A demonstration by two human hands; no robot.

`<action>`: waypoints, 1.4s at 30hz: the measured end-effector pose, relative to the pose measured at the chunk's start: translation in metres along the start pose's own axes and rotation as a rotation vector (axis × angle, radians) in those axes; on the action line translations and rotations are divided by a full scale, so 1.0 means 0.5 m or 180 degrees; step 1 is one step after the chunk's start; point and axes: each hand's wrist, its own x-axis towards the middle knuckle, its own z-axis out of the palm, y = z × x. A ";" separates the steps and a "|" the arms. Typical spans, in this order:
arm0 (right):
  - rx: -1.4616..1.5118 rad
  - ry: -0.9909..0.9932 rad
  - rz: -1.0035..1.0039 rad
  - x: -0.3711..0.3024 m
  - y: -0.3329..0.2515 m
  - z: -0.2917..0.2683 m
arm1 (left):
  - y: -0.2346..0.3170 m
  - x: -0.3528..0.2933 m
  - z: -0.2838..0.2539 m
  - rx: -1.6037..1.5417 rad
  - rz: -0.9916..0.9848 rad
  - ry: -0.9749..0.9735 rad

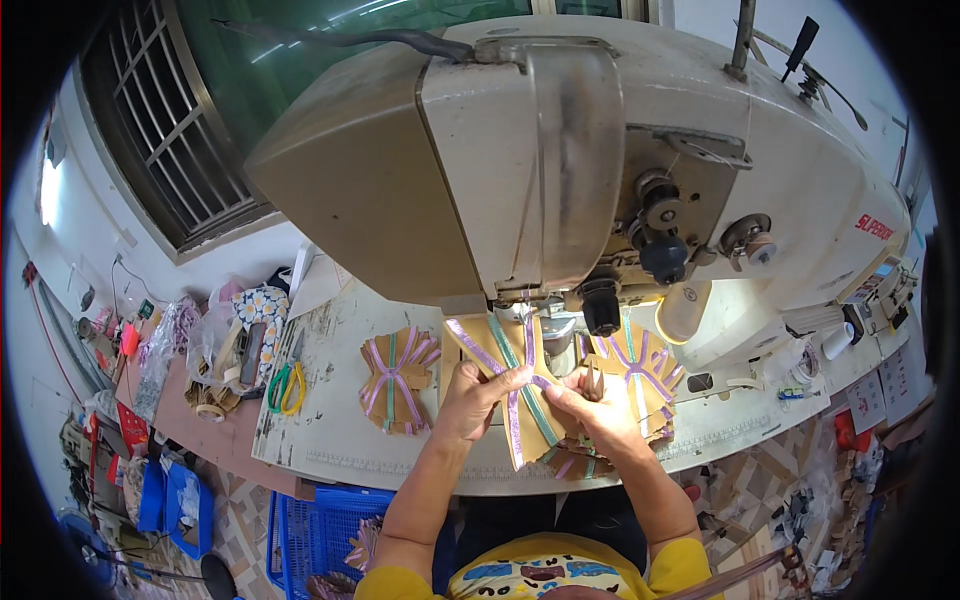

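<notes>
A tan cut piece, striped in purple and green, is held between both hands below the head of the sewing machine, above the near part of the white table. Its left edge is pinched by the left hand, with the thumb laid across the front; its right side is gripped by the right hand, the fingers curled. Similar pieces are stacked to the left and heaped beside the right hand. Farther left, scissors with green and yellow handles are laid down.
</notes>
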 end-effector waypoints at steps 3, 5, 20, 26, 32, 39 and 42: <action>0.0459 -0.0127 0.0148 -0.008 0.006 -0.004 | 0.009 -0.006 0.002 0.0334 0.0383 0.0159; 0.0201 0.0077 -0.0024 -0.020 -0.004 -0.002 | 0.009 -0.008 0.000 0.0562 0.0396 0.0075; 0.0323 0.0306 -0.0385 0.048 -0.033 -0.015 | 0.032 0.051 0.016 0.0658 0.0179 0.0486; 0.0355 0.0305 -0.0336 0.068 -0.032 -0.031 | 0.025 0.042 0.002 0.0627 0.0113 0.0446; 0.0375 0.0368 -0.0611 0.086 -0.040 -0.050 | 0.036 0.025 0.049 0.0833 0.0111 0.0623; 0.0317 0.0311 -0.0770 0.076 -0.036 -0.044 | 0.026 0.033 0.031 0.1015 0.0252 0.0654; 0.0293 0.0216 -0.0685 0.070 -0.036 -0.038 | 0.014 0.029 0.034 0.1135 0.0620 0.0770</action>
